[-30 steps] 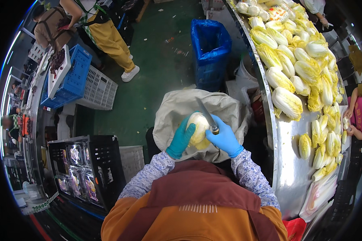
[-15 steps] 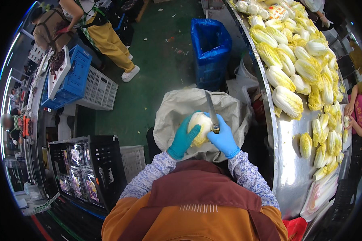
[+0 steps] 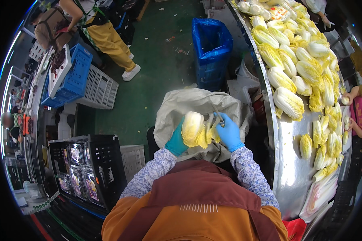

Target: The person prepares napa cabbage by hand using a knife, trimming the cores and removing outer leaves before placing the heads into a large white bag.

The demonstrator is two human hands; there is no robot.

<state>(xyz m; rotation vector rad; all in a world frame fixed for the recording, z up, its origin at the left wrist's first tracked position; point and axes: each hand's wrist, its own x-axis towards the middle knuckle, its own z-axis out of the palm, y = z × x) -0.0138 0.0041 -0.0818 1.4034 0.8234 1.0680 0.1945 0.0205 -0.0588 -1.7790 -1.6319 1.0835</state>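
Note:
My left hand [image 3: 177, 139], in a teal glove, grips a napa cabbage [image 3: 193, 127] from its left side, white end up and yellow leaf edges down. My right hand [image 3: 228, 131], in a blue glove, is closed round the handle of a knife [image 3: 218, 114], whose blade points up and away. Between the cabbage and my right hand, some leaves [image 3: 209, 130] hang partly loose; whether my right fingers also pinch them I cannot tell. Below both hands a whitish sack [image 3: 169, 106] gapes wide.
On the right, a metal table [image 3: 287, 160] carries many napa cabbages [image 3: 287, 103]. A blue-lined bin [image 3: 213, 60] stands beyond the sack. To the left are a black crate [image 3: 104, 172] of clear packs and stacked blue crates [image 3: 78, 76]. Co-workers stand at far left and right.
My right hand has moved right and slightly up from the cabbage, and the knife has tilted. Leaves have come partly away from the cabbage's right side, which is turned more upright.

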